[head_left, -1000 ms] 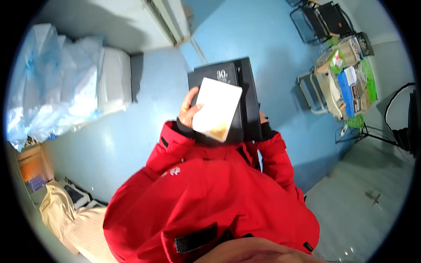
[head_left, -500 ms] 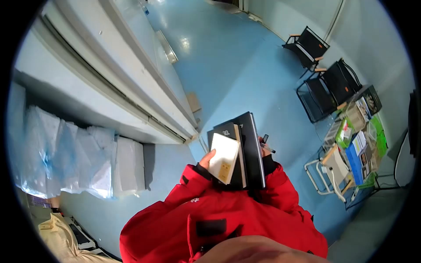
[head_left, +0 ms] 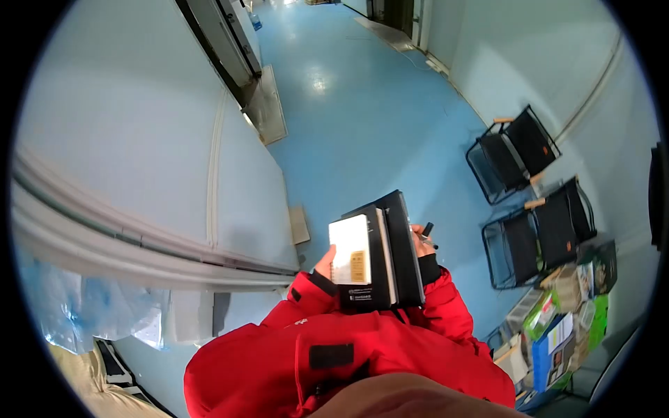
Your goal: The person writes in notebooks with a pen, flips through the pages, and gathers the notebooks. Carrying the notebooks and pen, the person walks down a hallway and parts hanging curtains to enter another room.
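A stack of notebooks is held upright against the front of the red jacket. My left hand grips it from the left, thumb on a small white spiral notebook with a yellowish label. Behind that is a black notebook with white print, and a larger black notebook stands on the right side. My right hand is closed at the right edge of the stack, with a black marker and another pen sticking out between its fingers. The stack partly hides the fingers of both hands.
Blue floor runs ahead. Two black folding chairs line the right wall, beside a cart of papers and boxes. White wall panels rise on the left, and plastic-wrapped white blocks stand lower left.
The view has shifted forward along the floor, so the chairs and cart sit lower and the left wall panels show more. Both hands keep their hold on the notebooks and pens.
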Action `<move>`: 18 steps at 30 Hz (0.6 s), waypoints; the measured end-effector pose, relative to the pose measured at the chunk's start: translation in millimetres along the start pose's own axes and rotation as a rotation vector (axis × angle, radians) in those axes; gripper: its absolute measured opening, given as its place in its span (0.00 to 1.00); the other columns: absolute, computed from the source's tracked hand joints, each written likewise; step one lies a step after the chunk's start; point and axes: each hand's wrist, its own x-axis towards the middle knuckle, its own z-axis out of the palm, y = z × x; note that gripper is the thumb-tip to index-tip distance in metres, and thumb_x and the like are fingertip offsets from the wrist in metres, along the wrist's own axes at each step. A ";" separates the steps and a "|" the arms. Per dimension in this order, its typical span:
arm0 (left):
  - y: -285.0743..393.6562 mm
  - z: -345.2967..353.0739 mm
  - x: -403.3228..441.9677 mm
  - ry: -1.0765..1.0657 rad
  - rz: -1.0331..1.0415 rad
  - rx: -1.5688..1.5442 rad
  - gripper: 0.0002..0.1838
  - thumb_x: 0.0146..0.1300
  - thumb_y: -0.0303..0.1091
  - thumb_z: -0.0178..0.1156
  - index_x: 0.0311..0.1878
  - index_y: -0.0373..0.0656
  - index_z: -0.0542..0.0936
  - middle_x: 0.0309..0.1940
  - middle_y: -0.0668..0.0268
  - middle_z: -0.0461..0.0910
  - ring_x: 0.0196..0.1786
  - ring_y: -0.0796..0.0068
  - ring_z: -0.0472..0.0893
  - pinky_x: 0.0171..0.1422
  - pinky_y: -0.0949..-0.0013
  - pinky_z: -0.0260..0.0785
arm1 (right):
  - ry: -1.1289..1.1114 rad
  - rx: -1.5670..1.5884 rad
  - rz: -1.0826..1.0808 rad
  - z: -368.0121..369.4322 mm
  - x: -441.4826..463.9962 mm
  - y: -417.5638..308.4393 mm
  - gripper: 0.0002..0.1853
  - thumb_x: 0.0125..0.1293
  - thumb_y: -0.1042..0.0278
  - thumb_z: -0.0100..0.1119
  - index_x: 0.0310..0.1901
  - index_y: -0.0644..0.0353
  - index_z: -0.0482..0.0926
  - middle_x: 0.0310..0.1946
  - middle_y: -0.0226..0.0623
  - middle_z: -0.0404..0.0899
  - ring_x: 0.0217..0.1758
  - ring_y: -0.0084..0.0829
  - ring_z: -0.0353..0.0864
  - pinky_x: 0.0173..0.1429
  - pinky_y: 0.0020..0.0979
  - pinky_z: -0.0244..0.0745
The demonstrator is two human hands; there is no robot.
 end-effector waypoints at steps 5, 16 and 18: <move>68.0 29.4 104.5 -0.054 0.147 -0.009 0.31 0.73 0.52 0.41 0.69 0.39 0.62 0.62 0.55 0.72 0.62 0.55 0.74 0.67 0.52 0.65 | -0.109 -0.151 -0.002 -5.2 169.9 2.6 0.14 0.70 0.58 0.57 0.43 0.62 0.74 0.32 0.29 0.78 0.32 0.18 0.75 0.37 0.23 0.72; 260.2 94.6 427.1 0.049 0.197 -0.146 0.33 0.67 0.53 0.51 0.67 0.39 0.64 0.60 0.52 0.73 0.60 0.51 0.74 0.67 0.49 0.65 | 0.006 -0.203 0.181 17.7 532.0 -109.1 0.15 0.67 0.57 0.60 0.41 0.63 0.77 0.25 0.35 0.80 0.16 0.18 0.69 0.20 0.21 0.62; 255.6 89.6 465.7 -0.037 0.260 -0.108 0.33 0.68 0.53 0.50 0.68 0.39 0.63 0.61 0.52 0.72 0.61 0.52 0.74 0.67 0.51 0.66 | 0.041 -0.250 0.222 -22.2 549.8 -111.2 0.16 0.66 0.56 0.60 0.41 0.62 0.77 0.27 0.36 0.81 0.16 0.18 0.69 0.20 0.21 0.62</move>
